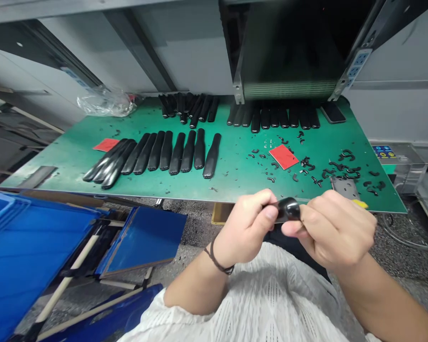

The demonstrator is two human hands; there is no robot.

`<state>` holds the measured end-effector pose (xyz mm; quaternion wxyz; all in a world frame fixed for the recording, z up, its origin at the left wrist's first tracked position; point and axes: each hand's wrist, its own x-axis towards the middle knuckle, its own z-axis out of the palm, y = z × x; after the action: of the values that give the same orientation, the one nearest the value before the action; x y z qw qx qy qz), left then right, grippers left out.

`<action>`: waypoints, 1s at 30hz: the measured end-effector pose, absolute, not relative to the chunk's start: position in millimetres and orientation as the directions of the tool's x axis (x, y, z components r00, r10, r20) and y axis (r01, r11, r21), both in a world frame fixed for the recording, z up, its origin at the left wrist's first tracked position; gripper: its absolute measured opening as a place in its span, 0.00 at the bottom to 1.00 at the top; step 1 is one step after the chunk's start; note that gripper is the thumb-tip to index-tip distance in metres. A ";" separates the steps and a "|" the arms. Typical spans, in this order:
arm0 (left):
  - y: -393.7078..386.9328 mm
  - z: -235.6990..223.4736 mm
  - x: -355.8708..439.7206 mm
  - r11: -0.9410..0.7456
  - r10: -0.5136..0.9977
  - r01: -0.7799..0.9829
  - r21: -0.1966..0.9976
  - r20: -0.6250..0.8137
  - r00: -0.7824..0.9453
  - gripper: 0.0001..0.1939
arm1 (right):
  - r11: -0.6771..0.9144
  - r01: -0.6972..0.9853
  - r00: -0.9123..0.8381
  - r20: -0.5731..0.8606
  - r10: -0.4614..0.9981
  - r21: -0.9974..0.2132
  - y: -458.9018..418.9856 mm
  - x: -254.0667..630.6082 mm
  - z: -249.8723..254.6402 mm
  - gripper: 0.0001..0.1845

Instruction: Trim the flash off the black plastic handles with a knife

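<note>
- Fingers of L hand (248, 225) curl in, thumb + index pinching a black pc (288, 209) by its L part.
- R hand (337, 230) has fingers bunched, thumb & index tips at the pc's other end; can't tell how firm the grip is.
- Black pc is at near edge of green table (242, 156), R of table's middle, btwn both hands. Long axis approx. parallel to that edge, R end a bit farther from the body; rounded glossy end points at R hand, L part hidden in L hand.
- Yellow bit (360, 204) pokes out past R hand, by table's near edge; can't tell if held.
- Row of black handles (177, 154) on table's L half: wide ends to near edge, narrow ends to far edge, long axes leaning a bit R.
- Pile of black handles (196, 108) along table's far edge, approx. mid; 2nd row (274, 116) at far edge too, R half, axes roughly near-to-far.
- Red card (284, 156) on table's R half, curved black scraps (338, 166) scattered around & R of it; other red card (105, 145) on table's L part.
- Clear plastic bag (109, 105) at table's far L corner; flat dark slab (333, 113) at far R.
- Blue bin (32, 251) off table's near L side.
</note>
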<state>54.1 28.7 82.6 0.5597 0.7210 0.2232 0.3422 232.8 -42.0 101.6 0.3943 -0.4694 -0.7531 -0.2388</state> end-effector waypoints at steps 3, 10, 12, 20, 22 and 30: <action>26.5 75.9 53.8 -0.022 0.544 -0.217 0.976 0.194 0.816 0.21 | 0.579 0.677 -0.107 0.718 0.688 -0.454 -39.7 241.5 105.3 0.09; 23.2 61.7 56.5 0.088 0.600 -0.311 0.946 0.199 0.775 0.23 | 0.473 0.770 -0.170 0.576 0.799 -0.428 -38.8 265.5 113.9 0.25; 23.7 62.8 56.4 0.024 0.604 -0.295 0.955 0.221 0.766 0.22 | 0.432 0.828 -0.200 0.530 0.824 -0.359 -37.7 265.9 119.1 0.30; 22.1 68.3 58.2 -0.102 0.633 -0.245 0.964 0.253 0.731 0.22 | 0.377 0.903 -0.264 0.429 0.864 -0.204 -34.2 259.9 135.2 0.30; 21.0 68.0 59.0 -0.091 0.645 -0.247 0.965 0.246 0.723 0.21 | 0.371 0.913 -0.263 0.453 0.852 -0.168 -34.8 260.3 135.5 0.30; 15.1 64.6 65.5 0.021 0.709 -0.266 0.964 0.173 0.683 0.20 | 0.270 0.963 -0.213 0.644 0.735 0.009 -36.0 254.7 118.6 0.32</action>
<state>65.5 15.1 64.6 0.6905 0.6040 0.1837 0.3530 254.7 -36.0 118.6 0.2703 -0.5663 -0.7496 -0.2105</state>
